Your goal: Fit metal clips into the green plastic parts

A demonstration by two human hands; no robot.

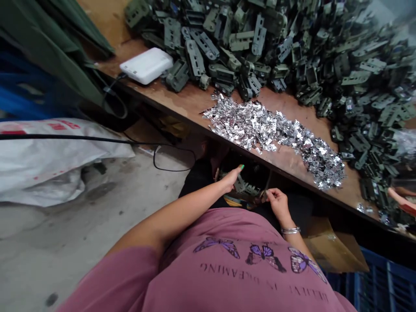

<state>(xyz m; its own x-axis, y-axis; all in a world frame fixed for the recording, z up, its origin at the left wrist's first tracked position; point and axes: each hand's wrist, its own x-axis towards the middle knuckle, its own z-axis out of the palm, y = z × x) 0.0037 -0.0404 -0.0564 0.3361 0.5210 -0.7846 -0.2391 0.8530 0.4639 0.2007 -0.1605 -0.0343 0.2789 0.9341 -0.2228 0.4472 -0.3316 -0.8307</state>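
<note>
My left hand is closed around a dark green plastic part over my lap, below the table edge. A strip of similar green parts shows just to its right, in a dark container whose outline is hard to make out. To the right, my right hand has its thumb and fingers pinched together; whatever they hold is too small to name. On the table above both hands lies a long pile of small shiny metal pieces. Behind it rises a large heap of green plastic parts.
The wooden table slants across the view. On it sits a white power bank with a cable. White sacks lie at left. A cardboard box and blue crate stand lower right. Another person's hand shows far right.
</note>
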